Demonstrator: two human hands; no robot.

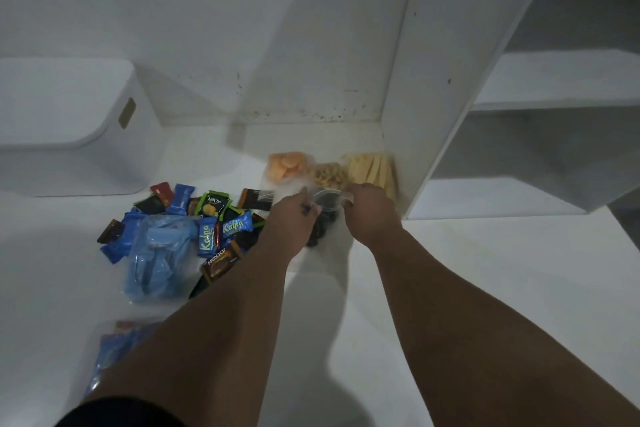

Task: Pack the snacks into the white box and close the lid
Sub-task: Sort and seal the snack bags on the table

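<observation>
Near left: bag of blue packs [114, 347], partly hidden by the left forearm. Beyond it: crumpled blue bag [156, 253] against a loose heap of wrapped snacks [207, 218] on the white tabletop [485, 288]. Centre: left hand [294, 215] and right hand [370, 211], both pinching the mouth of a clear bag [325, 208] of dark pieces; whether it rests on the tabletop cannot be told. Just behind: orange crisps [287, 166], curled yellow snacks [329, 175] and pale sticks [370, 168], each in a clear bag. Far left: white box [69, 125], lid seemingly on, well apart from everything. Risks, as judged: thin film slips from the pinch; an unsealed mouth spills pieces; the box needs opening while both hands are occupied; the carry leftward scatters the heap.
</observation>
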